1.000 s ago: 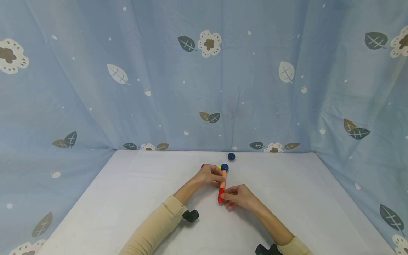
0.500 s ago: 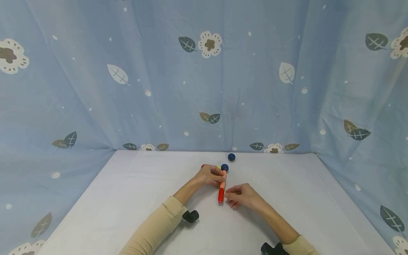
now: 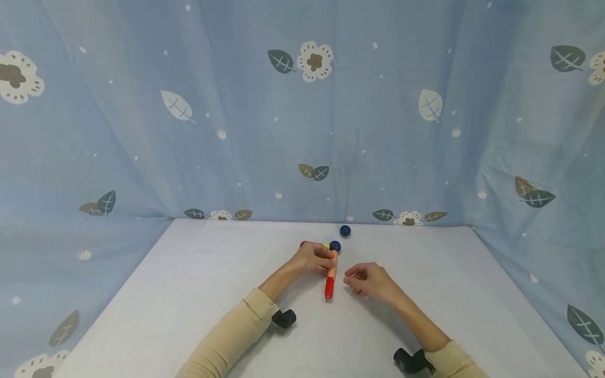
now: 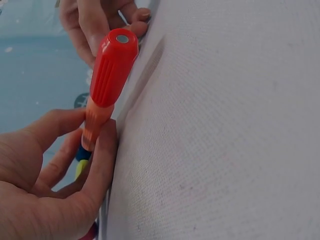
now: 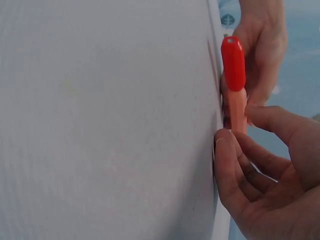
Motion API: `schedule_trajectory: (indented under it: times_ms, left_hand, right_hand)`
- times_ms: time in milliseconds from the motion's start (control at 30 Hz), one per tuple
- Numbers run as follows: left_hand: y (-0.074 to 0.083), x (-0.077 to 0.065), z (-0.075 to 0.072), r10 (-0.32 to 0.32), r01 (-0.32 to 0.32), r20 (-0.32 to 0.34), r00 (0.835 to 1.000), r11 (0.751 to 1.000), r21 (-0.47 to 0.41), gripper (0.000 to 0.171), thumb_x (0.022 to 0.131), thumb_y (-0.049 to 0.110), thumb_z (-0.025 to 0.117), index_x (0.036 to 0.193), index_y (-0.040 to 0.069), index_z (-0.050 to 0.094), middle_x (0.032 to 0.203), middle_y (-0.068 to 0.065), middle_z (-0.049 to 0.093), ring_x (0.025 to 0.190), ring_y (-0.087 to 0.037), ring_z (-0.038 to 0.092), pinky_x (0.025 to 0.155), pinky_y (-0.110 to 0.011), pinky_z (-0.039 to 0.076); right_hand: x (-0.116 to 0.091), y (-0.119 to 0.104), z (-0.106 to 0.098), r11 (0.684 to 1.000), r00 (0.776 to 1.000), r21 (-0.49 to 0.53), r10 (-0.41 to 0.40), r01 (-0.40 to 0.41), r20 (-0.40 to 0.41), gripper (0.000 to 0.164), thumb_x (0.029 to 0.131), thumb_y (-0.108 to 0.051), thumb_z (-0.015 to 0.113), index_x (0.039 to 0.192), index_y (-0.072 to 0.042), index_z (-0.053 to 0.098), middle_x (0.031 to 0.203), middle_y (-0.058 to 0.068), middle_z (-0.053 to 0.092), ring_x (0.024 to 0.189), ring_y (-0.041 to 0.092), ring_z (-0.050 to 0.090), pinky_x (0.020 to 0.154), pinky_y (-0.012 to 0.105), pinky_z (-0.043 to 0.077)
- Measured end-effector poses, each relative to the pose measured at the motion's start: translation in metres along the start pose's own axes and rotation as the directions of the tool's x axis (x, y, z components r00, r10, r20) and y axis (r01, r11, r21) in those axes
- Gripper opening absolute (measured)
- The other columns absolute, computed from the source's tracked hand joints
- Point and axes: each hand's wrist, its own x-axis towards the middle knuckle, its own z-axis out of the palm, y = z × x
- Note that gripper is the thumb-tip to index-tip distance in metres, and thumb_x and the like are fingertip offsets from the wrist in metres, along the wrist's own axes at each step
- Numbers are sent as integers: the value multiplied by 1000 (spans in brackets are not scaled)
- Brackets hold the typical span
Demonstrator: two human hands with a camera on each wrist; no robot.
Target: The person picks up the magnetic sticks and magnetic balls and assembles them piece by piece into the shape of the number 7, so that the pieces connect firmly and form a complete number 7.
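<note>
My left hand [image 3: 309,258] pinches an orange magnetic stick [image 3: 332,271] between thumb and fingers, low over the white table. End to end with it, on the near side, is a red magnetic stick [image 3: 329,287], whose round metal tip shows in the left wrist view. At the orange stick's far end sits a dark blue ball [image 3: 335,246]. A yellow-green piece [image 4: 81,169] shows beside that ball, mostly hidden by the left fingers, as is a dark red piece [image 3: 303,244]. My right hand [image 3: 373,282] is to the right of the sticks, fingers loosely bent, holding nothing.
A second dark blue ball [image 3: 345,231] lies farther back near the table's rear edge. Behind the white tabletop [image 3: 227,294] hangs a blue patterned curtain [image 3: 264,115]. Black wrist devices [image 3: 283,318] are strapped by both sleeves.
The right hand has let go of the red stick and drawn away to the right. The left hand keeps its pinch on the orange stick, which stays in place.
</note>
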Motion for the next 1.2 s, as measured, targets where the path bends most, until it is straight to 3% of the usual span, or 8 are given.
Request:
schedule_trajectory:
  times_ms: [300, 633, 1200]
  left_hand:
    - [0, 1, 0, -9, 9, 11, 1000, 1000, -16, 25, 80, 6, 79, 102, 1, 69, 98, -9, 67, 78, -16, 68, 72, -34, 61]
    - [1, 1, 0, -9, 9, 9, 1000, 1000, -8, 22, 81, 7, 79, 100, 2, 70, 97, -8, 66, 77, -17, 67, 71, -33, 60]
    - [2, -1, 0, -10, 11, 14, 1000, 999, -32, 21, 81, 5, 78, 100, 1, 71, 96, -8, 66, 77, -16, 67, 71, -34, 61]
  right_hand:
    - [11, 3, -10, 997, 997, -76, -4, -2, -81, 25, 91, -23, 71, 110, -7, 70, 79, 2, 68, 62, 14, 59, 55, 25, 52]
    - [29, 9, -27, 995, 988, -100, -3, -12, -151, 45, 91, -26, 69, 128, -1, 58, 92, 9, 70, 67, 15, 62, 60, 28, 56]
    - [59, 9, -34, 988, 987, -146, 20, -44, -162, 45, 91, -25, 69, 127, -1, 58, 102, 14, 68, 74, 16, 64, 63, 28, 57]
